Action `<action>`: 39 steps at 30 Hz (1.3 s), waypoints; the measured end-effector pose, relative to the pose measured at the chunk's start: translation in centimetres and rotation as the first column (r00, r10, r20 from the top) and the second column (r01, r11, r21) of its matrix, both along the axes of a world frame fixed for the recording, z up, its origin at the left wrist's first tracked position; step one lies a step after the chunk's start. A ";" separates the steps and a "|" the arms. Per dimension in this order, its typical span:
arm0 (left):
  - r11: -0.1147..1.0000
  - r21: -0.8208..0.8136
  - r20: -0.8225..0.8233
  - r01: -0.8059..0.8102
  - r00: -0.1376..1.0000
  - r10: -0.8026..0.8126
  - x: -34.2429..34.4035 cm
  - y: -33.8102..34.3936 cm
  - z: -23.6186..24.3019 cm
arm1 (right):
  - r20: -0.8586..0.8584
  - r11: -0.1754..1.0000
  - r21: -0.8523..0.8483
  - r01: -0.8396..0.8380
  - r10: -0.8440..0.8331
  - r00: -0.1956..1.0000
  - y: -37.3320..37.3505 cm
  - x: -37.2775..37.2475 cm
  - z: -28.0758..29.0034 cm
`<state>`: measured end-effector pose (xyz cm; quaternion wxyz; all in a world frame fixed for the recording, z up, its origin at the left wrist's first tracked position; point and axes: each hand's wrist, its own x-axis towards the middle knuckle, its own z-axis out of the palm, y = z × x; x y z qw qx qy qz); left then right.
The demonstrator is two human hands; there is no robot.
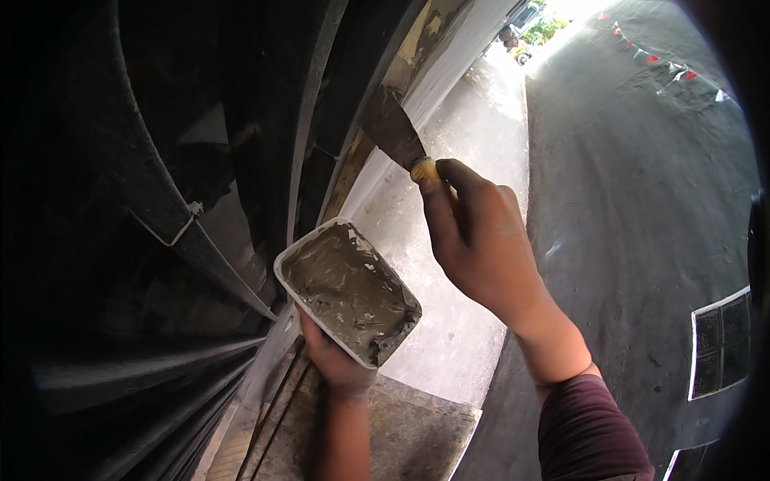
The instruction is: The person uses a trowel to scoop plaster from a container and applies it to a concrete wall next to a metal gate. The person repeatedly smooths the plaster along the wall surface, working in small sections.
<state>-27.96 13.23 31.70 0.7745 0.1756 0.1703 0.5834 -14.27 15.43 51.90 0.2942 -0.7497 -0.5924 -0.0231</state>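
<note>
One white rectangular tub (346,290) of grey filler is held from beneath by the left hand (337,361). Above and right of the tub, one putty knife (395,132) is gripped by the right hand (481,240), its blade laid against the pale frame strip (449,68).

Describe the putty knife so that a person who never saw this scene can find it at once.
Start at the tall dark frame filling the left side. Follow its pale patched strip upward to where the right hand reaches. The putty knife lies with its blade against that strip: a flat, grey-smeared metal blade with a yellow handle, unlike the white tub of grey filler in the left hand.
</note>
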 end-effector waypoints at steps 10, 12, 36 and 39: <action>0.992 0.116 -0.080 -0.048 0.995 0.057 0.4 0.0 -0.3 | 0.047 0.989 0.028 0.148 -0.149 0.988 0.6 -1.1 -0.5; 0.978 0.202 -0.131 -0.054 0.988 0.082 0.5 0.0 -0.6 | 0.095 0.988 0.039 0.147 -0.150 0.984 0.3 -0.5 -0.7; 0.957 0.272 -0.274 -0.096 0.946 0.173 0.3 -0.4 -0.7 | -0.124 0.999 -0.051 0.021 -0.027 0.992 -2.7 1.6 -4.5; 0.922 0.371 -0.326 -0.114 0.913 0.244 0.4 -0.3 -0.9 | -0.147 1.000 -0.025 0.015 -0.019 0.989 -1.9 1.0 -4.7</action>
